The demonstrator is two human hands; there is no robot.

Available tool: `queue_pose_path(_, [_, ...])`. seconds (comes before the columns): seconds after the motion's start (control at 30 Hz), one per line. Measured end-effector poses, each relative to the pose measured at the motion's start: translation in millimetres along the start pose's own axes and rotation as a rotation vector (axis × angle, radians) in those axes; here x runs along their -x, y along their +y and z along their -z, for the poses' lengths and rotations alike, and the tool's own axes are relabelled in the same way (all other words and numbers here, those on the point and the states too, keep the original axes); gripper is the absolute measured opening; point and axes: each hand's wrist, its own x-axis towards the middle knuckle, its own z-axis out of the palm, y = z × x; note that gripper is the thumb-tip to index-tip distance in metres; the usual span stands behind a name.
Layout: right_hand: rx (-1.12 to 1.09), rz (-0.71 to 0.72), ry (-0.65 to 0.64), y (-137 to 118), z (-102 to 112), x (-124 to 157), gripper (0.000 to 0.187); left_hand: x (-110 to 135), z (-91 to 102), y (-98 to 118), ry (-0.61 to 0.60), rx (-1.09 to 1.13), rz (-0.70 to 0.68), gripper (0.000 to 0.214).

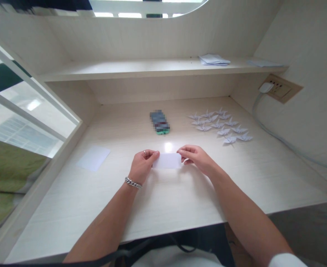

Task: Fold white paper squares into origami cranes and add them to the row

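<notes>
Paper strip (166,160) is gripped at the centre of the frame, its short ends pinched between the fingers and thumbs of the left hand (143,166) and right hand (196,158). Folded paper cranes (219,126) are laid out in loose rows on the desk (180,200) toward the right, and a blurred, pixelated object (159,122) lies above the hands. Blank white card (93,158) is placed at the left.

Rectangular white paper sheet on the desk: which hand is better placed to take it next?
Left: the left hand is nearer the white paper sheet; the right hand lies beyond the white paper strip.
</notes>
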Motion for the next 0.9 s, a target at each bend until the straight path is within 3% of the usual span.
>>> queue_pose_path(0.1, [0.008,0.03,-0.01,5,-12,-2,0.024,1,-1.2,0,-0.063,-0.056,-0.008,0.029])
queue_pose_path(0.3, [0.138,-0.001,-0.121,9,-18,-3,0.022,5,-3.6,2,-0.359,-0.305,-0.04,0.02])
queue_pose_path(0.47, [-0.009,-0.081,-0.003,2,-9,-2,0.022,4,0.2,6,-0.355,-0.271,-0.024,0.013])
queue_pose_path(0.7, [-0.055,-0.056,0.101,-5,8,1,0.023,1,14.4,13,-0.346,-0.132,0.027,0.011])
queue_pose_path(0.9, [-0.025,-0.044,0.11,-3,3,-1,0.026,4,5.1,7,-0.297,-0.035,0.053,0.024])
